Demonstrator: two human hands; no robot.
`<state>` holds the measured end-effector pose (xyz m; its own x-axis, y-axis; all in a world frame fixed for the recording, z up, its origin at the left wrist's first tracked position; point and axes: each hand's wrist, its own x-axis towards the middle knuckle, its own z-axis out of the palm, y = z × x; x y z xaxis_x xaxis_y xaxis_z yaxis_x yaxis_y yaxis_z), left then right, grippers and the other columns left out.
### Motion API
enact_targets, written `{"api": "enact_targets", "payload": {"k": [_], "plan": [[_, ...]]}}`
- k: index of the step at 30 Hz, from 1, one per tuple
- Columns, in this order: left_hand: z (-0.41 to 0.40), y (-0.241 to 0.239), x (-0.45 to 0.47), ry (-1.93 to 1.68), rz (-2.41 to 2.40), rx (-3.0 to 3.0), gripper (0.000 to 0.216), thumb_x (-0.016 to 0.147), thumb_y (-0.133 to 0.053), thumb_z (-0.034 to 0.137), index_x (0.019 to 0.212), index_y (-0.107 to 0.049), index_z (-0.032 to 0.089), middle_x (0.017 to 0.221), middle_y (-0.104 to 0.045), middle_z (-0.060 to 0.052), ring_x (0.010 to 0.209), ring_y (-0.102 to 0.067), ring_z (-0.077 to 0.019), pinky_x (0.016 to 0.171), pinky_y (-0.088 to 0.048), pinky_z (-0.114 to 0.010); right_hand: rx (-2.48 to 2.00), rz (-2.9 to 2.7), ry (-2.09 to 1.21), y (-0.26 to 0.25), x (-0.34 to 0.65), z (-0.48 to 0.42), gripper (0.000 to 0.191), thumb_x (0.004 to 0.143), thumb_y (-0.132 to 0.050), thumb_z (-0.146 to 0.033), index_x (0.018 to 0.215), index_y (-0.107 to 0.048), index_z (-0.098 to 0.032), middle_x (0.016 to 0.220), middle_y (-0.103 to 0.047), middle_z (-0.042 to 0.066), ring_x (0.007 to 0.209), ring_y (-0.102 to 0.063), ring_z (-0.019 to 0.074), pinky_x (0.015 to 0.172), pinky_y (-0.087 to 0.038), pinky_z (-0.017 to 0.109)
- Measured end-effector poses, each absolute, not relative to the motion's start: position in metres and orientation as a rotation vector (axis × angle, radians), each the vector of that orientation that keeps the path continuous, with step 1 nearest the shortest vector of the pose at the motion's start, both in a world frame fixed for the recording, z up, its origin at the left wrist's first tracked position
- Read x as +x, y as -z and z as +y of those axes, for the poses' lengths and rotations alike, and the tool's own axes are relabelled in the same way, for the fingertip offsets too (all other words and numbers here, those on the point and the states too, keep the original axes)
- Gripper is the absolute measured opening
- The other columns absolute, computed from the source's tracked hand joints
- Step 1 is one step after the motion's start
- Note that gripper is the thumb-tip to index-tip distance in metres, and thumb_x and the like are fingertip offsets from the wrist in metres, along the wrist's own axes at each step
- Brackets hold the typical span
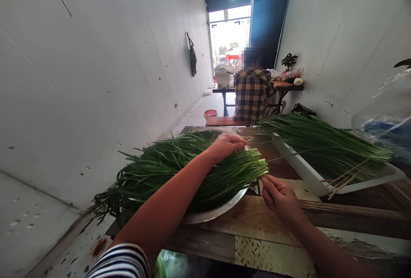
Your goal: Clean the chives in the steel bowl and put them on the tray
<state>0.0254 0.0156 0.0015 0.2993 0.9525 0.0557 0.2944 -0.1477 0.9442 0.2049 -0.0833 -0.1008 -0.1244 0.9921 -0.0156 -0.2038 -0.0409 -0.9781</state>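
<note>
Over the counter's [272,252] near edge, my outstretched left grip [224,146] pinches a strand [248,140]; my right grip [282,199] presses together beside cut greens [237,169].

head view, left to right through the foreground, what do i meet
Leafy greens in the metal bowl, right hand, thin sticks at the white tray's near corner, clear plastic bag

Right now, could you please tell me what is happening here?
A person's left hand is at the greens lying across a metal bowl, and the right hand is at their pale ends. Both hands are pinched closed; what they hold is unclear. More greens lie across a tray at right, and someone in plaid sits beyond.
</note>
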Motion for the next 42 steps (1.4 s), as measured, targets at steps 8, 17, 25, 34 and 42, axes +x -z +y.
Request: {"api": "enact_targets", "payload": {"k": [8, 17, 25, 34, 42], "plan": [[0.0191, 0.001, 0.0235, -0.918, 1.161, 1.52, 0.014, 0.068, -0.069, 0.019, 0.079, -0.075, 0.013, 0.074, -0.071, -0.004, 0.062, -0.057, -0.01, 0.061, -0.047, -0.022, -1.024, -1.132, -1.404, 0.0977, 0.2042, -0.083, 0.034, 0.084, -0.059, -0.049, 0.074, -0.051, -0.017, 0.043, -0.031, -0.01, 0.039, -0.02, 0.0039, 0.036, -0.014, 0.018], [0.0177, -0.0019, 0.0247, -0.938, 1.179, 1.407, 0.014, 0.064, -0.07, 0.013, 0.077, -0.075, 0.013, 0.072, -0.071, -0.005, 0.06, -0.058, -0.0094, 0.059, -0.048, -0.021, -1.031, -1.149, -1.397, 0.0953, 0.2052, -0.0862, 0.035, 0.086, -0.057, -0.048, 0.071, -0.048, -0.018, 0.044, -0.03, -0.01, 0.038, -0.019, 0.0035, 0.036, -0.015, 0.017], [0.0185, -0.0008, 0.0244, -0.919, 1.187, 1.415, 0.015, 0.064, -0.072, 0.014, 0.078, -0.076, 0.014, 0.072, -0.071, -0.004, 0.059, -0.058, -0.0095, 0.06, -0.05, -0.022, -1.049, -1.194, -1.367, 0.0967, 0.205, -0.0834, 0.033, 0.088, -0.055, -0.047, 0.072, -0.049, -0.018, 0.043, -0.031, -0.01, 0.037, -0.021, 0.0038, 0.036, -0.016, 0.018], [0.0174, -0.0022, 0.0254, -0.93, 1.194, 1.405, 0.013, 0.065, -0.071, 0.014, 0.077, -0.075, 0.013, 0.072, -0.071, -0.005, 0.06, -0.058, -0.0102, 0.06, -0.05, -0.023, -1.053, -1.172, -1.384, 0.0961, 0.2049, -0.0854, 0.032, 0.087, -0.056, -0.047, 0.074, -0.048, -0.019, 0.043, -0.03, -0.01, 0.037, -0.02, 0.0044, 0.036, -0.015, 0.018], [0.0162, -0.0031, 0.0252, -0.931, 1.177, 1.389, 0.013, 0.064, -0.071, 0.013, 0.076, -0.076, 0.013, 0.072, -0.071, -0.005, 0.059, -0.058, -0.0102, 0.06, -0.05, -0.023, -1.051, -1.193, -1.372, 0.0959, 0.2056, -0.0854, 0.035, 0.088, -0.055, -0.046, 0.069, -0.044, -0.019, 0.045, -0.03, -0.009, 0.039, -0.02, 0.0039, 0.037, -0.015, 0.018]]}}
